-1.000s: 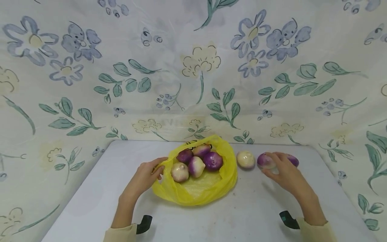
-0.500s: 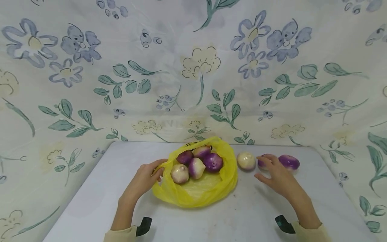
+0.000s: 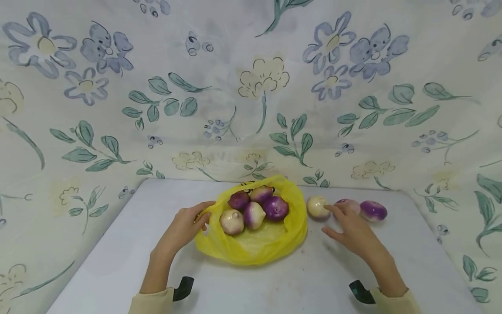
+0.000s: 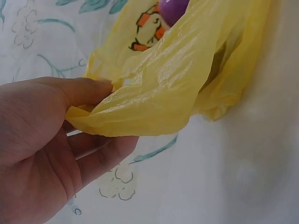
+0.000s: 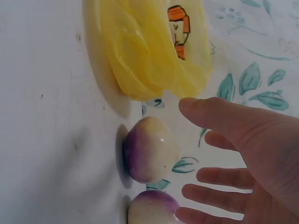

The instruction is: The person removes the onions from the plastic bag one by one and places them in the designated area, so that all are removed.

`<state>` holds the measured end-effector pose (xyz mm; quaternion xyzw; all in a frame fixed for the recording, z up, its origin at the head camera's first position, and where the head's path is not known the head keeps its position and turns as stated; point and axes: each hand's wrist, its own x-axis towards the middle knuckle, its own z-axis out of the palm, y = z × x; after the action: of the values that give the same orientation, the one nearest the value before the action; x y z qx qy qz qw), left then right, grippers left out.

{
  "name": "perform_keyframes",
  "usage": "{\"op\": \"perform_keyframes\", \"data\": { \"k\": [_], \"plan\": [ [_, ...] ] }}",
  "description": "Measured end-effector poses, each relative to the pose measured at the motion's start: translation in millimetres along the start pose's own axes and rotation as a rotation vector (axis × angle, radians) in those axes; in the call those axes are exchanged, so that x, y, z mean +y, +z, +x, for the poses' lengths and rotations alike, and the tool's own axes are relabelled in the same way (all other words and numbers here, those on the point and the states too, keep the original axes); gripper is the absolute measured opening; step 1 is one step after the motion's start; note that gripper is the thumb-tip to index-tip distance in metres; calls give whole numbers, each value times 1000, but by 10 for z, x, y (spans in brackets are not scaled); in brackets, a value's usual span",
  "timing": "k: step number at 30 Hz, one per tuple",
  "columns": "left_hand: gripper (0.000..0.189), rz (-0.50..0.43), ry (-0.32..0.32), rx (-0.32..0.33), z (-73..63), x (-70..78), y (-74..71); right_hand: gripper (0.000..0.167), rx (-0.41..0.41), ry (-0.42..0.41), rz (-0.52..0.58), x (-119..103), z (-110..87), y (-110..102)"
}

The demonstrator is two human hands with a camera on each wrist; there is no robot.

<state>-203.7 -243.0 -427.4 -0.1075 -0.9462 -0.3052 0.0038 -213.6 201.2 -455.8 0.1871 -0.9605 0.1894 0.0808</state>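
A thin yellow plastic bag [image 3: 251, 258] lies with its mouth spread on the table, holding several glossy purple-and-white turnips [image 3: 255, 216]. My left hand [image 3: 179, 229] pinches the bag's left edge between thumb and fingers, as the left wrist view confirms. Right of the bag sits a mostly white turnip [image 3: 317, 207], with a purplish one [image 3: 350, 205] partly behind my fingers and a darker oval turnip [image 3: 373, 210] further right. My right hand [image 3: 353, 231] hovers beside the white turnip, fingers spread and holding nothing; in the right wrist view a gap separates it from that turnip [image 5: 152, 149].
The white table [image 3: 282, 292] ends at the back against a hanging floral cloth [image 3: 219, 104], which also flanks both sides. Black wrist mounts [image 3: 183, 288] stick out inward from the sleeves.
My right hand has moved left from the purplish turnip toward the white one, uncovering the oval turnip. My left hand keeps its hold on the bag's edge.
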Motion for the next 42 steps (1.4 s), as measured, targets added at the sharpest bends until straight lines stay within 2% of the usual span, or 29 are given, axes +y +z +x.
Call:
{"op": "perform_keyframes", "data": {
  "k": [10,17,23,30,34,42],
  "plan": [
    [40,6,-15,-23,13,22,32,62,-18,-11,-4,-194,56,62],
    [40,11,-2,-20,10,59,11,61,-23,-37,7,-434,138,143],
    [40,5,-5,-13,13,59,20,60,-2,-102,18,-654,288,151],
    [40,2,10,-3,10,78,12,57,-21,-128,64,-854,536,198],
    [41,4,23,0,6,67,17,56,-51,-126,86,-951,667,253],
    [42,6,38,0,19,45,34,58,-122,-86,18,-1042,837,346]
  ]
}}
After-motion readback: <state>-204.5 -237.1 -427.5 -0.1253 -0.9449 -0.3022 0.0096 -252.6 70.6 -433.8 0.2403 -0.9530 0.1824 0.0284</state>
